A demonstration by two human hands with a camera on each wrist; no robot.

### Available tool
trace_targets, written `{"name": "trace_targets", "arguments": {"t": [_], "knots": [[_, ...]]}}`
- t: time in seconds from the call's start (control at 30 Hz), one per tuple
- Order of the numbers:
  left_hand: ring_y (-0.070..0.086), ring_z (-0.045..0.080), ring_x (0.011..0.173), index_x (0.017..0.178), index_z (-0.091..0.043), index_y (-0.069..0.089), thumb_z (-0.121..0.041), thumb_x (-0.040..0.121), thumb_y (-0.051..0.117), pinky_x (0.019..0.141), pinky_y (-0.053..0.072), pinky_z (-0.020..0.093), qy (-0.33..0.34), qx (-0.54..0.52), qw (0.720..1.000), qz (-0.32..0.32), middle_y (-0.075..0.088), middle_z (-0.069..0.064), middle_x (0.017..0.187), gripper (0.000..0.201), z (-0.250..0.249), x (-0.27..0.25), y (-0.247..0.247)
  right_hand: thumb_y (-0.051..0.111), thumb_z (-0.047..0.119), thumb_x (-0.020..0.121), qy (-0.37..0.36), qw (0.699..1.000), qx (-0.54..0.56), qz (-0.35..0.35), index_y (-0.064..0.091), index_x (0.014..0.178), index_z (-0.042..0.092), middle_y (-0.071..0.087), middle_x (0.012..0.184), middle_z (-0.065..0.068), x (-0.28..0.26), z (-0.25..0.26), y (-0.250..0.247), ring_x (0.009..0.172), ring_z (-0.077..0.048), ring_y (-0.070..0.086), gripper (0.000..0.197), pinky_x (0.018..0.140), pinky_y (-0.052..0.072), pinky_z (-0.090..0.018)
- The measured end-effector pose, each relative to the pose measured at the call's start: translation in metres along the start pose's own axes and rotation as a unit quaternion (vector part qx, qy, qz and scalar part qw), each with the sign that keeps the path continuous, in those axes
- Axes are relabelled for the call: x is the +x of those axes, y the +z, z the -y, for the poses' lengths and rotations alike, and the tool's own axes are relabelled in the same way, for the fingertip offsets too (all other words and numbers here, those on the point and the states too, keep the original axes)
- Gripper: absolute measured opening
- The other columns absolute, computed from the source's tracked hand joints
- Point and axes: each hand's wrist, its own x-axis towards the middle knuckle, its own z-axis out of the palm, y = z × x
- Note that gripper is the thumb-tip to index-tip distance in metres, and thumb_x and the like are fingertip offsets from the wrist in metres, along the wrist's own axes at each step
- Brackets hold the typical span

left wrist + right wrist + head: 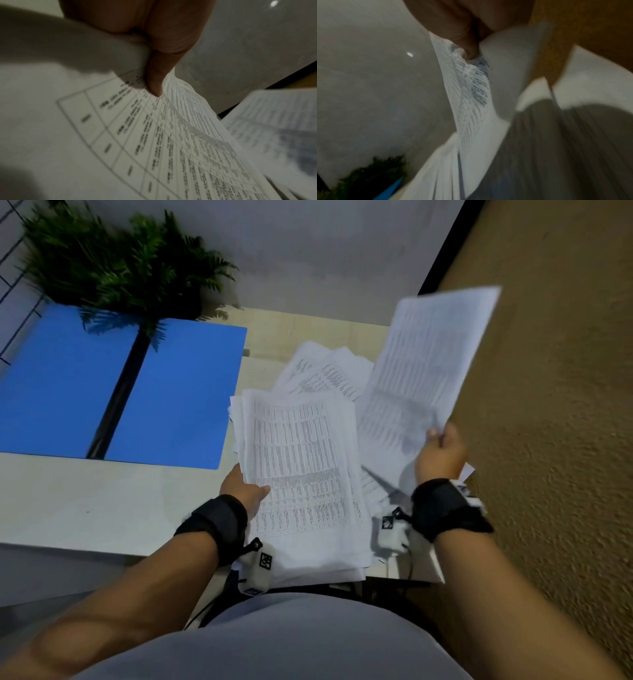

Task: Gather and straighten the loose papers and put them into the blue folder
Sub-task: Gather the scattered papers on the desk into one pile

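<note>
While the left hand (245, 491) is gripping the near left edge of a thick stack of printed papers (301, 474), thumb lying on top and fingers hidden underneath, the right hand (442, 453) is pinching the lower corner of a single sheet (431, 378) and holding it raised off the tabletop (102, 501). More loose pages (325, 371) are lying fanned out beyond the left hand's stack, between the two hands. The blue folder (185, 392) is lying open and flat to the left of the left hand, just beside the stack, with a potted fern (120, 265) standing at its far edge.

The paper is looking light and floppy: the raised sheet is bending from its pinched corner, so it will likely sag and flutter. The stack seems heavier and liable to slide apart, its edges already uneven. Holding it along both long edges, then tapping it square, should be working better than gripping one corner.
</note>
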Motion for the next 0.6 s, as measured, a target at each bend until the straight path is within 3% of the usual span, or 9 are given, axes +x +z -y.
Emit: {"name": "trace_targets", "arguments": {"t": [0.07, 0.2, 0.27, 0.33, 0.4, 0.43, 0.5, 0.53, 0.6], "knots": [[0.061, 0.031, 0.109, 0.126, -0.014, 0.054, 0.009, 0.078, 0.069, 0.101, 0.047, 0.046, 0.006, -0.004, 1.000, 0.005, 0.065, 0.009, 0.119, 0.055, -0.001, -0.002, -0.002, 0.045, 0.003, 0.096, -0.080, 0.995, 0.044, -0.030, 0.055, 0.083, 0.020, 0.055, 0.078, 0.012, 0.006, 0.032, -0.018, 0.069, 0.006, 0.050, 0.023, 0.079, 0.043, -0.021], [0.064, 0.030, 0.109, 0.122, -0.017, 0.057, -0.005, 0.067, 0.079, 0.100, 0.048, 0.050, 0.012, -0.025, 0.999, 0.022, 0.069, 0.006, 0.118, 0.060, 0.002, -0.001, -0.004, 0.045, -0.001, 0.095, -0.127, 0.977, 0.170, 0.001, 0.053, 0.083, 0.027, 0.059, 0.081, 0.009, 0.013, 0.069, -0.034, 0.071, 0.010, 0.059, 0.031, 0.079, 0.050, -0.021], [0.061, 0.027, 0.112, 0.124, -0.017, 0.054, -0.020, 0.079, 0.075, 0.099, 0.046, 0.042, 0.026, -0.004, 1.000, 0.008, 0.065, 0.003, 0.120, 0.049, -0.003, -0.008, -0.001, 0.048, 0.004, 0.092, -0.087, 0.982, 0.148, 0.082, 0.058, 0.081, 0.025, 0.063, 0.083, 0.004, 0.011, 0.055, -0.020, 0.079, -0.003, 0.064, 0.025, 0.083, 0.052, -0.028], [0.055, 0.026, 0.117, 0.130, -0.017, 0.049, -0.042, 0.092, 0.057, 0.094, 0.041, 0.035, 0.031, 0.031, 0.999, -0.010, 0.058, -0.001, 0.119, 0.047, -0.011, -0.012, 0.000, 0.050, 0.018, 0.089, -0.040, 0.982, 0.071, 0.169, 0.059, 0.077, 0.028, 0.061, 0.082, 0.004, 0.001, 0.026, -0.001, 0.085, -0.020, 0.061, 0.018, 0.088, 0.048, -0.033], [0.049, 0.023, 0.124, 0.138, -0.011, 0.042, -0.057, 0.095, 0.036, 0.096, 0.036, 0.034, 0.022, 0.078, 0.997, -0.014, 0.053, 0.002, 0.126, 0.064, -0.018, -0.009, -0.002, 0.048, 0.021, 0.092, -0.030, 0.972, -0.077, 0.220, 0.045, 0.068, 0.027, 0.045, 0.072, 0.009, -0.016, -0.001, 0.015, 0.082, -0.016, 0.044, 0.025, 0.083, 0.036, -0.027], [0.045, 0.024, 0.130, 0.142, -0.010, 0.038, -0.066, 0.092, 0.028, 0.102, 0.034, 0.036, 0.009, 0.092, 0.996, -0.013, 0.049, 0.005, 0.137, 0.076, -0.021, -0.008, -0.003, 0.047, 0.019, 0.095, -0.030, 0.963, -0.154, 0.220, 0.045, 0.072, 0.024, 0.046, 0.077, 0.005, -0.026, -0.014, 0.022, 0.083, -0.017, 0.043, 0.024, 0.082, 0.035, -0.026], [0.036, 0.023, 0.140, 0.148, -0.016, 0.029, -0.086, 0.076, 0.027, 0.114, 0.026, 0.042, -0.018, 0.063, 0.998, 0.024, 0.038, 0.003, 0.153, 0.101, -0.023, -0.001, -0.006, 0.042, 0.019, 0.098, -0.014, 0.933, -0.271, 0.237, 0.056, 0.104, 0.005, 0.051, 0.110, -0.013, -0.047, -0.034, 0.036, 0.101, -0.027, 0.053, 0.021, 0.091, 0.041, -0.031], [0.032, 0.018, 0.143, 0.151, -0.021, 0.021, -0.092, 0.066, 0.034, 0.118, 0.020, 0.043, -0.037, 0.021, 0.998, 0.047, 0.034, -0.004, 0.156, 0.112, -0.019, 0.002, -0.007, 0.039, 0.020, 0.099, 0.002, 0.917, -0.308, 0.255, 0.051, 0.119, -0.001, 0.044, 0.126, -0.016, -0.055, -0.042, 0.043, 0.112, -0.030, 0.051, 0.031, 0.097, 0.041, -0.033], [0.030, 0.009, 0.140, 0.152, -0.031, 0.011, -0.084, 0.066, 0.055, 0.118, 0.014, 0.046, -0.063, -0.025, 0.995, 0.073, 0.039, -0.018, 0.149, 0.110, -0.014, -0.006, -0.005, 0.037, 0.023, 0.100, -0.001, 0.896, -0.342, 0.282, 0.046, 0.126, -0.001, 0.037, 0.134, -0.016, -0.068, -0.051, 0.052, 0.119, -0.031, 0.046, 0.036, 0.100, 0.042, -0.035]]}}
